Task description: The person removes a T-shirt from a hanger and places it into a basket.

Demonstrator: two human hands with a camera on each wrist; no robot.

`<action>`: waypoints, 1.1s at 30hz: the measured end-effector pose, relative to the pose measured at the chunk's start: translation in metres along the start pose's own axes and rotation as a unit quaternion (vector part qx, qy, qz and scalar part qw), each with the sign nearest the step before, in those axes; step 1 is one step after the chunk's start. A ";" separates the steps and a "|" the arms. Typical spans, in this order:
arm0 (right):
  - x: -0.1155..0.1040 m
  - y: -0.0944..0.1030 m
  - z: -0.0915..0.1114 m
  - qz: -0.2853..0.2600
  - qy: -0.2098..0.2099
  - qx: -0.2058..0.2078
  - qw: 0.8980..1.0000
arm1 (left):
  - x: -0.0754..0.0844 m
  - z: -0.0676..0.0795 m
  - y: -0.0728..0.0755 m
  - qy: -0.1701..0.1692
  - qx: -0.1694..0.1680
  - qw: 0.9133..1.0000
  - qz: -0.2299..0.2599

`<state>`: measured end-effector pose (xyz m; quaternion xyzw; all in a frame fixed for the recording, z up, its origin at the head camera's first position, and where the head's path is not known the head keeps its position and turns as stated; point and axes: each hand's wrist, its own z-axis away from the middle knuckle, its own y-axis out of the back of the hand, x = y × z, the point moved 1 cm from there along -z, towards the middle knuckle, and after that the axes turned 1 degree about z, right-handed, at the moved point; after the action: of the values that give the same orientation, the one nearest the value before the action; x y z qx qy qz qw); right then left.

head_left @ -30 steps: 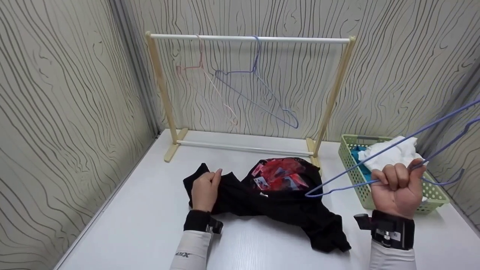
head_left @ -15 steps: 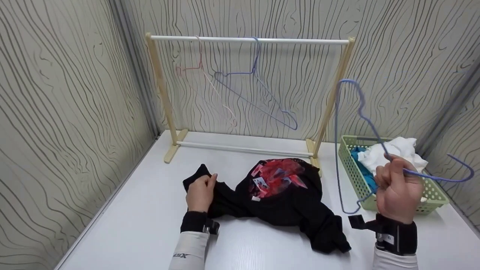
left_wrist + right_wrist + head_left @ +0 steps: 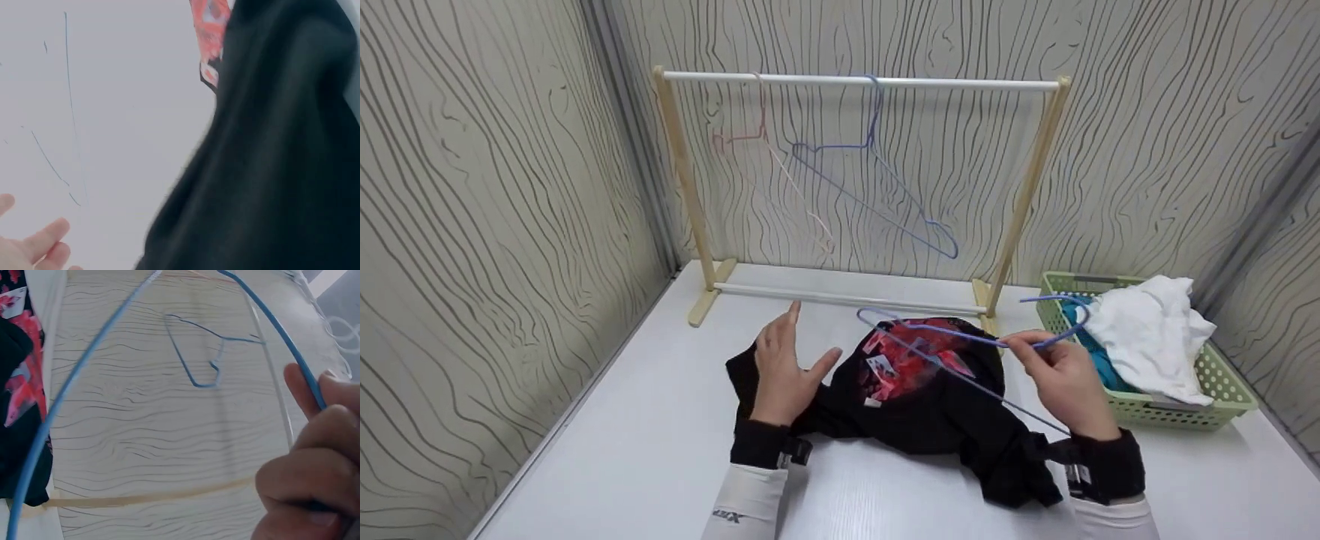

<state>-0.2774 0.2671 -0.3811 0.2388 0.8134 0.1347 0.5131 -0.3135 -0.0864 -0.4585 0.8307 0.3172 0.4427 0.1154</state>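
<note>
A black shirt (image 3: 915, 424) with a red print lies crumpled on the white table. Above it, a blue wire hanger (image 3: 952, 334) is pinched near the base of its hook by my right hand (image 3: 1069, 386); the hook points to the right, toward the basket. In the right wrist view the thumb and fingers close on the hanger wire (image 3: 287, 334). My left hand (image 3: 787, 375) is spread over the shirt's left sleeve, thumb apart from the fingers, holding nothing. In the left wrist view its fingertips (image 3: 50, 236) appear at the lower left, beside the black cloth (image 3: 281, 146).
Behind the shirt stands a wooden rack with a white rail (image 3: 960, 82). A pink hanger (image 3: 746, 137) and another blue hanger (image 3: 840, 145) hang from it. At right, a green basket (image 3: 1185, 416) holds white cloth (image 3: 1147, 330) and teal cloth (image 3: 1099, 360).
My right hand has swung the hanger from over the basket leftward across the shirt, turning it flatter. My left hand has let go of the sleeve and spread its fingers.
</note>
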 end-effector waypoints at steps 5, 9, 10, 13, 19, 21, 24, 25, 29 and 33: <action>-0.008 -0.026 0.003 0.032 0.020 -0.085 0.996 | 0.011 0.002 -0.004 -0.075 -0.043 0.996 0.000; -0.014 -0.042 0.006 0.035 0.039 -0.132 0.990 | 0.018 0.004 -0.006 -0.131 -0.081 0.988 0.006; -0.016 -0.045 0.007 0.032 0.039 -0.139 0.989 | 0.019 0.004 -0.006 -0.136 -0.093 0.986 0.008; -0.019 -0.052 0.009 0.026 0.034 -0.149 0.988 | 0.020 0.005 -0.007 -0.132 -0.120 0.984 0.012; -0.015 -0.059 0.009 -0.004 0.024 -0.152 0.988 | 0.019 0.007 -0.005 -0.115 -0.114 0.987 -0.006; -0.013 -0.057 0.008 -0.024 0.020 -0.174 0.984 | 0.018 0.006 -0.003 -0.114 -0.113 0.987 -0.004; -0.008 -0.051 0.005 -0.025 0.017 -0.222 0.975 | 0.015 0.004 0.002 -0.108 -0.117 0.987 0.003; -0.006 -0.047 0.004 -0.016 0.019 -0.237 0.971 | 0.014 0.003 0.004 -0.105 -0.116 0.988 0.006; 0.005 -0.028 -0.002 0.027 0.013 -0.277 0.961 | 0.006 0.000 0.015 -0.085 -0.097 0.991 0.028; 0.016 -0.004 -0.006 0.037 -0.001 -0.297 0.954 | -0.003 -0.003 0.027 -0.055 -0.072 0.994 0.065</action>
<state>-0.2894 0.2721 -0.3932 0.1054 0.7271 0.3887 0.5560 -0.3055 -0.1093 -0.4460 0.8621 0.2235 0.4245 0.1632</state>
